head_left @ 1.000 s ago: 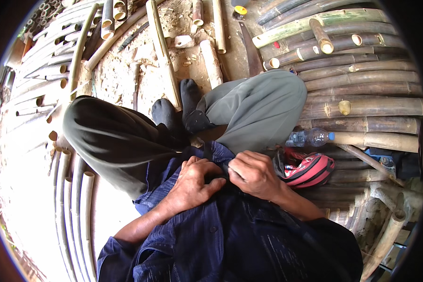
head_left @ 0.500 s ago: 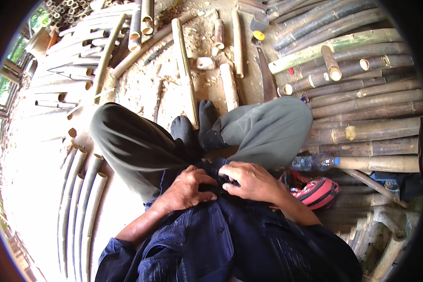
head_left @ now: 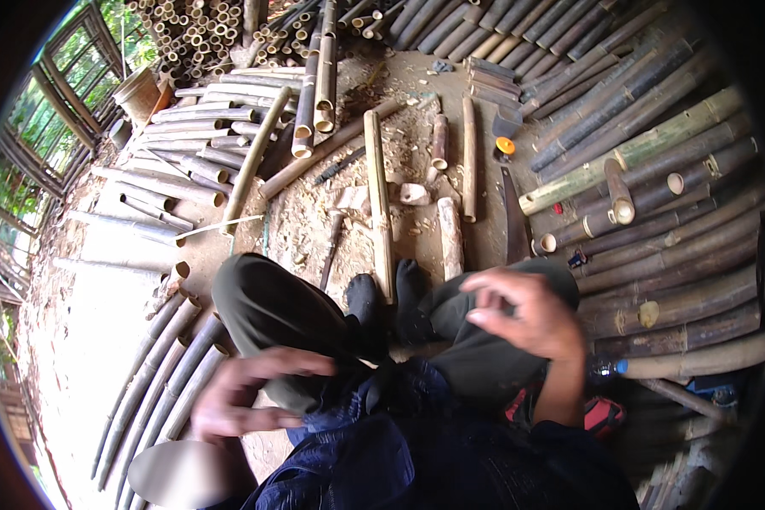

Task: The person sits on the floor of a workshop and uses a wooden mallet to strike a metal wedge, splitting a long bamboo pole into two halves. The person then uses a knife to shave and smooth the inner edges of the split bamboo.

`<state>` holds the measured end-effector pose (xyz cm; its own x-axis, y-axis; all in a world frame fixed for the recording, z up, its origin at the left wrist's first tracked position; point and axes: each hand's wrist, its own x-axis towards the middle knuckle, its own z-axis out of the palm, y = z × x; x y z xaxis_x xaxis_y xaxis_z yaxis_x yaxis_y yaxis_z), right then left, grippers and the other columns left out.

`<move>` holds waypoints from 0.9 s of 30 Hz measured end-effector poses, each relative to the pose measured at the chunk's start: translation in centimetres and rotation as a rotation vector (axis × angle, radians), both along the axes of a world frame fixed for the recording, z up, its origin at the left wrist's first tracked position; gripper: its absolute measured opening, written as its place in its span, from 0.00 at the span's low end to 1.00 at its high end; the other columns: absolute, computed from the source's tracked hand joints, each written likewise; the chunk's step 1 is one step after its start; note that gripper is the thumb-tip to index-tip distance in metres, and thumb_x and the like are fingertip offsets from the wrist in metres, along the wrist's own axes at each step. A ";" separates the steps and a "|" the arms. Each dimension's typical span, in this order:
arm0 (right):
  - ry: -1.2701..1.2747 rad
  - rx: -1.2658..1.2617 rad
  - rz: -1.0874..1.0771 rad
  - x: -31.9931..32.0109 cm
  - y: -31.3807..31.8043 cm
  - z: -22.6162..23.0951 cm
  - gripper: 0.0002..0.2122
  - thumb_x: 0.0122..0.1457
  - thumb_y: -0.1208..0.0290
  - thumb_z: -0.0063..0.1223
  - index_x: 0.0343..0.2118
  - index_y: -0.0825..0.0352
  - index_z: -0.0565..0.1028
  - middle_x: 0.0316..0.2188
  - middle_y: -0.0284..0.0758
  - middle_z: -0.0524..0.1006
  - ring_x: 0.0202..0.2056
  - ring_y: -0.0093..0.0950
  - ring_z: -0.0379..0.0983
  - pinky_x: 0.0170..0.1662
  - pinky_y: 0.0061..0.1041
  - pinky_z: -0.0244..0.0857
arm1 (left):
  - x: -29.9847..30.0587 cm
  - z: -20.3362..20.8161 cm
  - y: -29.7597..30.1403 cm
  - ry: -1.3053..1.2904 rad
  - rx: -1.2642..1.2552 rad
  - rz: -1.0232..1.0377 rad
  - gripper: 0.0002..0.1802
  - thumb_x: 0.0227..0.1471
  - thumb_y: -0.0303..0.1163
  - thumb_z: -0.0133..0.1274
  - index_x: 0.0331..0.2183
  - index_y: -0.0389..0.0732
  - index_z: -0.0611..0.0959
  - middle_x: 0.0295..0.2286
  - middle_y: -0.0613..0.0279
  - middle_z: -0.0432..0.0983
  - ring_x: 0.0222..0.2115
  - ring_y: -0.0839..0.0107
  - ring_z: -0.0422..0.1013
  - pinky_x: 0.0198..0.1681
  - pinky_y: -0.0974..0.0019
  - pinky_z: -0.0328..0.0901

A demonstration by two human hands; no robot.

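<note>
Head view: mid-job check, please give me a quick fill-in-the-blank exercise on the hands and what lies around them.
1. The left hand and the right hand are ____, not touching each other.
2. The plastic bottle has a ____ cap.
3. The red bag lies on the person's ____ side.
4. Both feet wear dark ____.

Missing words: apart; blue; right; socks.

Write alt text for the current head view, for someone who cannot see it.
A seated person's left hand and right hand are open and apart near the legs, holding nothing visible. Beyond the dark-socked feet lie wood chips and bamboo poles, with more bamboo stacked behind.
</note>
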<state>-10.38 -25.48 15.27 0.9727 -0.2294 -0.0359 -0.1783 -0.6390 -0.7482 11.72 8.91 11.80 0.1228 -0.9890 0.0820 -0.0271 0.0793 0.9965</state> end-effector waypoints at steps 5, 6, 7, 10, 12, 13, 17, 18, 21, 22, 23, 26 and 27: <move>-0.398 0.109 -0.371 -0.2 -9.3 0.0 0.09 0.63 0.72 0.54 0.43 0.70 0.78 0.26 0.27 0.74 0.28 0.16 0.68 0.35 0.16 0.63 | 8.0 -1.2 2.8 0.118 -0.504 0.683 0.19 0.60 0.39 0.58 0.47 0.36 0.80 0.34 0.60 0.79 0.40 0.67 0.73 0.50 0.59 0.66; -0.461 0.234 -0.381 1.4 -11.8 -2.4 0.09 0.65 0.70 0.52 0.42 0.69 0.78 0.25 0.28 0.74 0.28 0.14 0.67 0.33 0.16 0.61 | 9.6 -3.3 1.9 0.204 -0.428 0.912 0.20 0.60 0.39 0.57 0.49 0.35 0.79 0.31 0.61 0.77 0.36 0.68 0.73 0.45 0.63 0.67; -0.501 0.385 -0.480 2.6 -13.0 -3.7 0.09 0.66 0.68 0.51 0.41 0.69 0.79 0.24 0.27 0.74 0.26 0.14 0.66 0.30 0.17 0.61 | 11.9 -5.7 -0.3 0.303 -0.368 1.103 0.21 0.60 0.38 0.56 0.50 0.35 0.78 0.27 0.62 0.75 0.31 0.70 0.72 0.41 0.67 0.68; -0.117 0.422 -0.439 7.5 -17.3 -15.0 0.10 0.67 0.65 0.51 0.40 0.66 0.79 0.24 0.28 0.75 0.23 0.15 0.67 0.25 0.18 0.62 | 17.4 -16.0 -7.2 0.423 0.170 1.093 0.17 0.59 0.34 0.54 0.48 0.37 0.82 0.30 0.68 0.79 0.31 0.74 0.75 0.38 0.68 0.69; 0.175 0.396 -0.288 10.4 -17.4 -25.5 0.10 0.67 0.61 0.54 0.41 0.63 0.79 0.25 0.28 0.78 0.21 0.15 0.69 0.21 0.19 0.62 | 17.8 -24.0 -12.6 0.415 0.522 0.963 0.20 0.54 0.34 0.59 0.48 0.35 0.83 0.32 0.64 0.82 0.32 0.74 0.77 0.34 0.70 0.69; 0.226 0.388 -0.166 12.8 -15.6 -28.4 0.12 0.66 0.60 0.57 0.40 0.64 0.79 0.26 0.28 0.79 0.22 0.16 0.71 0.23 0.19 0.64 | 17.6 -27.1 -13.2 0.311 0.460 0.795 0.22 0.52 0.33 0.62 0.48 0.35 0.83 0.33 0.61 0.83 0.33 0.69 0.78 0.34 0.66 0.71; 0.424 0.088 -0.148 18.5 -10.5 -38.3 0.26 0.60 0.46 0.60 0.39 0.72 0.79 0.36 0.48 0.82 0.40 0.43 0.80 0.46 0.38 0.72 | 18.0 -34.2 -22.8 -0.524 0.467 0.663 0.24 0.46 0.31 0.63 0.48 0.39 0.83 0.38 0.47 0.82 0.35 0.56 0.79 0.41 0.54 0.74; 0.358 -0.017 -0.206 19.1 -9.4 -39.2 0.29 0.58 0.44 0.60 0.39 0.73 0.78 0.37 0.51 0.82 0.42 0.48 0.79 0.46 0.42 0.72 | 18.3 -34.9 -25.1 -0.562 0.478 0.693 0.23 0.46 0.30 0.62 0.47 0.40 0.83 0.39 0.47 0.81 0.37 0.54 0.78 0.42 0.54 0.73; 0.303 -0.034 -0.275 20.6 -7.5 -41.4 0.32 0.53 0.42 0.63 0.38 0.76 0.77 0.38 0.58 0.80 0.43 0.54 0.78 0.47 0.47 0.72 | 20.0 -36.2 -28.4 -0.580 0.604 0.796 0.21 0.43 0.32 0.63 0.41 0.36 0.81 0.40 0.46 0.80 0.40 0.51 0.76 0.45 0.51 0.71; 0.373 0.018 -0.276 21.2 -7.7 -39.2 0.31 0.52 0.43 0.64 0.38 0.76 0.76 0.37 0.59 0.80 0.43 0.54 0.78 0.46 0.46 0.72 | 20.4 -36.7 -28.6 -0.600 0.646 0.870 0.22 0.43 0.32 0.63 0.42 0.36 0.80 0.40 0.45 0.78 0.41 0.50 0.75 0.45 0.51 0.70; 0.324 0.033 -0.293 21.4 -7.6 -39.9 0.31 0.52 0.44 0.65 0.38 0.76 0.76 0.37 0.59 0.80 0.43 0.54 0.78 0.46 0.46 0.72 | 20.5 -37.3 -28.5 -0.622 0.692 0.943 0.23 0.43 0.32 0.64 0.42 0.35 0.78 0.40 0.44 0.77 0.42 0.49 0.74 0.45 0.50 0.69; 0.233 0.075 -0.322 20.8 -7.7 -41.1 0.30 0.53 0.47 0.66 0.38 0.76 0.76 0.36 0.59 0.80 0.41 0.55 0.78 0.45 0.46 0.72 | 20.9 -39.2 -26.9 -0.605 0.641 0.967 0.26 0.43 0.35 0.63 0.44 0.34 0.76 0.38 0.45 0.76 0.40 0.51 0.73 0.44 0.50 0.69; 0.162 0.026 -0.354 20.7 -8.1 -41.7 0.30 0.53 0.47 0.66 0.38 0.76 0.76 0.36 0.59 0.80 0.41 0.55 0.78 0.45 0.46 0.72 | 20.7 -39.0 -27.3 -0.529 0.724 0.948 0.26 0.43 0.35 0.63 0.44 0.35 0.76 0.38 0.46 0.76 0.40 0.52 0.74 0.44 0.51 0.69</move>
